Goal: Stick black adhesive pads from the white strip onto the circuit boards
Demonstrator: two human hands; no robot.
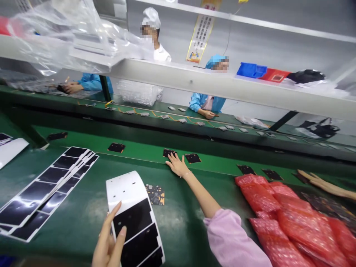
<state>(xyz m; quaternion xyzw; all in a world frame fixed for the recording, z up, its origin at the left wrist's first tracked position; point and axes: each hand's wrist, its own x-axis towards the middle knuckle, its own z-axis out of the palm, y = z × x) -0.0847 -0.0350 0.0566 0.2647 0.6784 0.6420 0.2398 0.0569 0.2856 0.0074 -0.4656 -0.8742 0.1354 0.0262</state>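
Left hand [108, 239] at the bottom edge of the view, closed on the lower left edge of a curved strip of black panels on white backing [133, 218]; white end of the strip rising free of the green table [80, 230]. Right hand [178, 165] open and flat, fingers spread wide, fingertips on the green surface against the near edge of a lighter green band and just beside a small black board [169, 152]. Pink sleeve [230, 237] and bare forearm running diagonally from the lower right. Open table between the strip and the right forearm; a narrower gap between the strip and a loose fan of similar strips [47, 193] near the left edge of the view. Just beside the strip's right edge, a black circuit board with gold-coloured margins [155, 194]. More black boards [193, 158] spaced along the lighter band, with gaps between them. Red plastic bags [286, 218] piled at the right, well apart from both hands; another person's hand [319, 183] beyond them, at the right edge of the view. Farther off, past a dark rail, a line of small silver parts with orange wires [144, 114]; co-workers in blue smocks [207, 104] at the far side. White shelf [194, 76] across the upper view, with a blue bin [251, 69] and a red tray [275, 75] on it.
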